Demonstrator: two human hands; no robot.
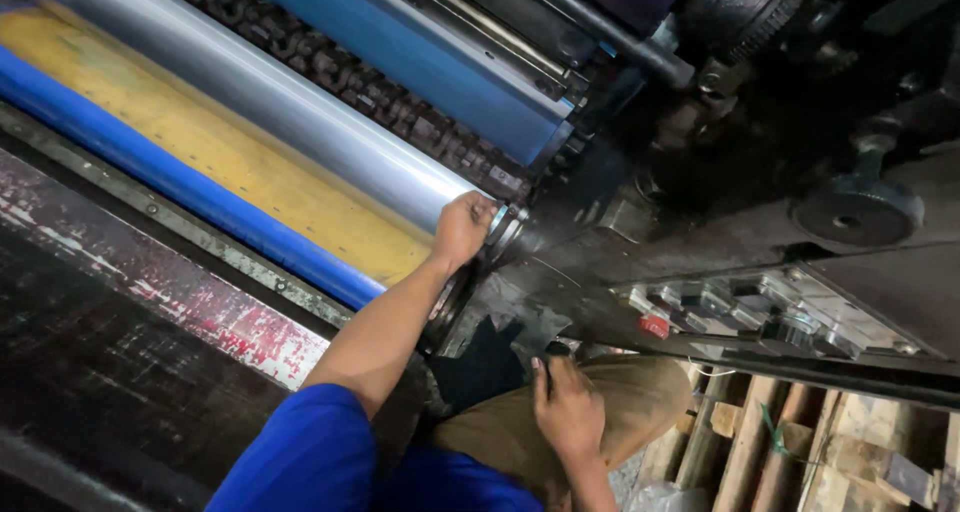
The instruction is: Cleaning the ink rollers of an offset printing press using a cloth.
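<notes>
Under the left hand [463, 227] the steel roller [300, 112] is smooth, glossy metal. Beside it, the yellow sheet [230, 167] looks matt and dusty. Beyond the right hand [568, 407], the machine frame [700, 232] is dark, greasy metal; the pallet [760, 442] below is rough bare wood.

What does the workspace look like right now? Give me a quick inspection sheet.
Surface: dark, ink-stained machine frame, red smears on its flat ledge.
Job's things: shiny steel roller; yellow-coated cylinder with blue edge; blue roller behind.
Clutter: dark rag by the knee.
Grippers: left hand grips the steel roller's end; right hand rests on the thigh beside the rag.
Cables: nothing seen.
Surroundings: control panel with red button; black knob; wooden pallet.
</notes>
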